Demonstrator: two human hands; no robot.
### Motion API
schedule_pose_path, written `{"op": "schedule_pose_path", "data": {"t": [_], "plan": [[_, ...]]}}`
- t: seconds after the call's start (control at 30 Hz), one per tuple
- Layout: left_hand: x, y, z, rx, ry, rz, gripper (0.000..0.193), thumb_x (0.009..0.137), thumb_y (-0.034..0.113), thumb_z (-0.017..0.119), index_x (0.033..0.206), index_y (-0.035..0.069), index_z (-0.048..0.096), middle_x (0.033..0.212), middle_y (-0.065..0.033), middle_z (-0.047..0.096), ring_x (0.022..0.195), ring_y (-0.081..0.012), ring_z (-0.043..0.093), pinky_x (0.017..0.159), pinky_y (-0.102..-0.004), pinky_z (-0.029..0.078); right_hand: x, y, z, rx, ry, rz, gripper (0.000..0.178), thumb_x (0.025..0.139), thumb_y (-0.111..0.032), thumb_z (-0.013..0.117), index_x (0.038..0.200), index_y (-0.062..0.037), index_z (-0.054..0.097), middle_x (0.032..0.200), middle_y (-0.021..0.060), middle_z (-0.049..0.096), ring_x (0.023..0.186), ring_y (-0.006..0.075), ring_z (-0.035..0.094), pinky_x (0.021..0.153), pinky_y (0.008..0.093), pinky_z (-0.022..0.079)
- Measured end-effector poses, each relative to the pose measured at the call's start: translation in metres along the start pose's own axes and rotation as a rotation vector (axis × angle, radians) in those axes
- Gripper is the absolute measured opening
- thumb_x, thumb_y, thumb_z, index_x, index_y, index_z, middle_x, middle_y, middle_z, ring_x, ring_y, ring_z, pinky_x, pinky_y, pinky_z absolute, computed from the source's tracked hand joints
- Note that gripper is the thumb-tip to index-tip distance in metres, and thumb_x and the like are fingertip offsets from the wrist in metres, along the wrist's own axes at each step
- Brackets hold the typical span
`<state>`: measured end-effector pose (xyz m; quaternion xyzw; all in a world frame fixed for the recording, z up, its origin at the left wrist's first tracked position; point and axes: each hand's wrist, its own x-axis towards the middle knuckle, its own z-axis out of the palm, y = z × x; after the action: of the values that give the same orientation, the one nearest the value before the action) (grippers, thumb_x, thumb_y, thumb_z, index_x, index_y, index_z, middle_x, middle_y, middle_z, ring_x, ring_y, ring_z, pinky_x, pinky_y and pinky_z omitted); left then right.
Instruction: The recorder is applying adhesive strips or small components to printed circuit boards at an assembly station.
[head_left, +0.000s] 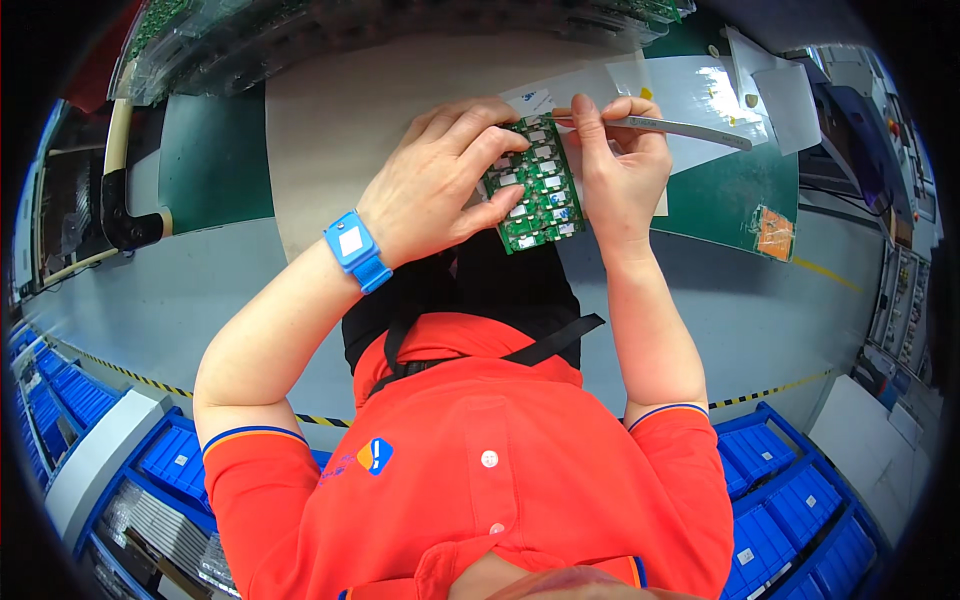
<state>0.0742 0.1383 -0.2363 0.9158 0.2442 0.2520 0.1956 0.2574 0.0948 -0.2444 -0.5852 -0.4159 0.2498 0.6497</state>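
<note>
A green circuit board panel (541, 186) with rows of white and silver parts lies tilted at the table's near edge. My left hand (440, 170), with a blue wrist strap (357, 252), grips the panel along its left side, fingers over the top and thumb lower down. Between the thumb and fingers of my right hand (622, 165) are metal tweezers (690, 130). Their tips point left to the panel's upper right corner; whether they touch a part cannot be made out. A white sheet with blue print (530, 102) lies just beyond the panel.
Translucent plastic trays (240, 45) with green boards stand along the far side. A glossy sheet with yellow bits (705, 105) lies at right on the green mat (735, 195), near an orange square (774, 232). Blue bins (790, 500) stand behind me on both sides.
</note>
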Motion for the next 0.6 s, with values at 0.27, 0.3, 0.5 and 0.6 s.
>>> {"op": "schedule_pose_path", "data": {"t": [0.27,0.3,0.5,0.6], "plan": [[0.0007,-0.0011,-0.0007,0.005,0.0,0.005,0.038,0.081,0.027,0.07,0.111,0.008,0.056,0.124,-0.0102,0.053,0.119,-0.0305,0.05,0.101,-0.0425,0.039,0.0014,0.0035,-0.002,-0.078,0.007,-0.017,0.02,0.084,-0.011,0.076,0.082,-0.0031,0.057,0.068,0.0051,0.069,0.061,0.0108,0.067,0.057,0.0206,0.048],[0.0005,-0.0014,-0.0006,0.004,0.002,0.005,0.038,0.081,0.027,0.07,0.111,0.008,0.057,0.123,-0.0102,0.053,0.119,-0.0305,0.05,0.101,-0.0425,0.039,0.0004,0.0015,-0.0033,-0.13,-0.043,0.015,0.021,0.087,-0.01,0.072,0.087,-0.0043,0.052,0.075,0.007,0.068,0.069,0.0113,0.067,0.062,0.0207,0.05],[-0.001,-0.0007,-0.0004,0.014,-0.001,0.009,0.037,0.081,0.027,0.07,0.109,0.008,0.057,0.124,-0.0101,0.053,0.12,-0.0302,0.05,0.101,-0.0423,0.039,-0.0016,0.0008,-0.0048,-0.201,-0.101,0.03,0.022,0.091,-0.009,0.068,0.092,-0.0054,0.047,0.082,0.0092,0.068,0.078,0.012,0.067,0.068,0.0209,0.051],[-0.0009,0.0024,0.0001,0.01,0.001,0.018,0.035,0.082,0.027,0.069,0.108,0.008,0.057,0.127,-0.0087,0.053,0.121,-0.0292,0.049,0.102,-0.043,0.038,-0.0022,0.006,-0.004,-0.178,-0.048,-0.002,0.021,0.087,-0.013,0.072,0.086,-0.0053,0.053,0.075,0.0058,0.069,0.069,0.0118,0.067,0.067,0.0228,0.049]]}}
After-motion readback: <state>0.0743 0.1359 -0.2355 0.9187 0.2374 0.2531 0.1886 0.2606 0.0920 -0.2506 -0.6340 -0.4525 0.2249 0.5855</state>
